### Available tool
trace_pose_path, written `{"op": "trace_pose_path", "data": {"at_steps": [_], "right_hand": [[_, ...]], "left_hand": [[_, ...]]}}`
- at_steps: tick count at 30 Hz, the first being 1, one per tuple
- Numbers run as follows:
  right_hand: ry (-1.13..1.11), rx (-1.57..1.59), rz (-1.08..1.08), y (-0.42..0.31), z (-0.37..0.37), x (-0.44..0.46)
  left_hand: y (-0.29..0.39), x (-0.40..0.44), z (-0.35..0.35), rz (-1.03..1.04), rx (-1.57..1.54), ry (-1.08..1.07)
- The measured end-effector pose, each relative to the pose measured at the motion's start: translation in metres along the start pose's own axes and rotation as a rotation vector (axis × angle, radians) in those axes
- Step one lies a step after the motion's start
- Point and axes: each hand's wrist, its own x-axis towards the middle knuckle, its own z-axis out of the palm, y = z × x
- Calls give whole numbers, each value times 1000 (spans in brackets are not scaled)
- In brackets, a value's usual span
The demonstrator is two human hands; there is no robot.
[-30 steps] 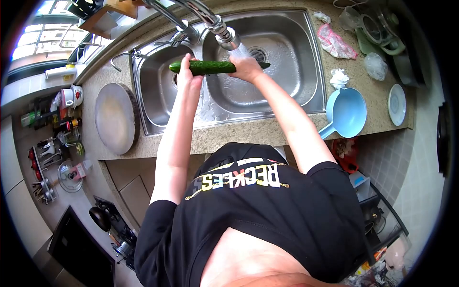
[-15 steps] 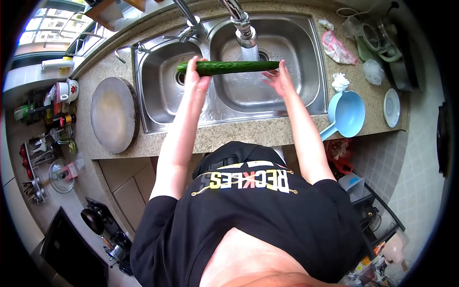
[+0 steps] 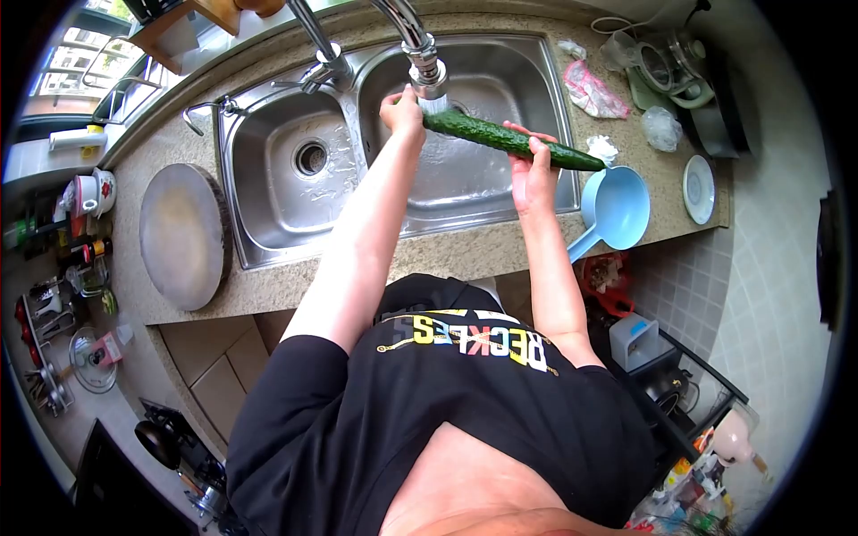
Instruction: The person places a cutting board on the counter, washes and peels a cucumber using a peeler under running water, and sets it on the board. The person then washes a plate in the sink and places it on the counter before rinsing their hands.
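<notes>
Right fingers [image 3: 540, 154] clasp the cucumber [image 3: 490, 133]; water [image 3: 436, 104] blurs its left end; whether left fingers [image 3: 391, 108] grip there, I cannot tell.

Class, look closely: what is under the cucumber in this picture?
Under the cucumber, the larger sink basin shows on both sides, and the right hand cups it from below. Covered from view: the basin strip directly beneath and part of that hand.

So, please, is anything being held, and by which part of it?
A long, dark green, bumpy cucumber: left fingers at its end nearest the running chrome tap, right fingers around it, between middle and other end.
</notes>
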Motion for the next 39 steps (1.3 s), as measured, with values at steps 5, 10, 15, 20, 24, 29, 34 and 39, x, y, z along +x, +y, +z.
{"op": "trace_pose_path", "data": {"at_steps": [5, 10, 15, 20, 24, 29, 34, 39], "right_hand": [[-20, -61, 1, -16, -15, 0], [77, 38, 182, -26, -46, 33], [61, 107, 360, -9, -42, 81], [39, 5, 372, 57, -32, 92], [177, -101, 474, 140, 16, 38], [29, -174, 727, 164, 14, 56], [17, -163, 798, 163, 17, 87], [146, 41, 677, 150, -10, 133]], "left_hand": [[-24, 14, -13, -423, -129, -285], [11, -14, -33, -23, 710, -866], [36, -60, -23, 240, 1056, -1283], [48, -66, -60, 561, 1061, -1256], [41, -65, -92, 443, 1083, -1085], [72, -80, -142, 84, 1133, -1019], [92, -91, -164, -273, 803, -1035], [97, -95, -182, -376, 638, -1160]]}}
